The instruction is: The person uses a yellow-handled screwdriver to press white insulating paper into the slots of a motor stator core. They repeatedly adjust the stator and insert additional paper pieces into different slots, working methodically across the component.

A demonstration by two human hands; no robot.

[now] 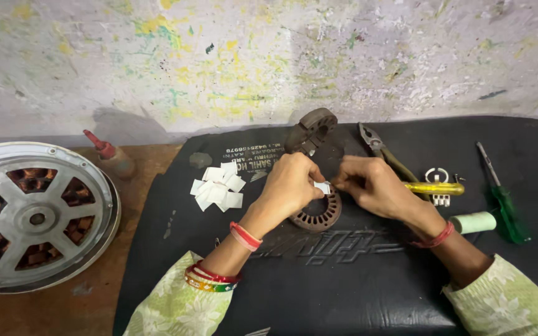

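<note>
Left grip: my left hand (291, 180) pinches together on one side of a small white paper slip (322, 186), right over the stator ring.
Right grip: my right hand (372, 183) pinches the slip's other side, fingertips together on it; both hands meet at the slip.
Slip: held between my fingers, touching or just above the far rim of the ring; I cannot tell if it sits in a slot.
Ring: the slotted stator ring (316, 214) lies flat on the black mat (344, 280), mid-scene, partly hidden by my hands.
Risk, slip: I judge the thin paper could crease or tear if my two pinches pull against each other.
Risk, ring: nothing holds the ring down, so a push from my fingers could slide it on the mat.
Risk, pile: the loose paper pile (217, 186) lies just left of my left hand; my wrist could scatter it.
Risk, tools: pliers (400, 168) lie just behind my right hand, easy to knock.
Other parts: a second ring (311, 129) stands far of my hands; a screwdriver (499, 193) and pale spool (473, 222) lie right.
Surface: the mat covers a brown wooden counter (151, 162); a large motor housing (32, 214) and a red-tipped bottle (112, 155) sit left.
Room: a stained, paint-flecked wall (269, 56) rises at the far side.
</note>
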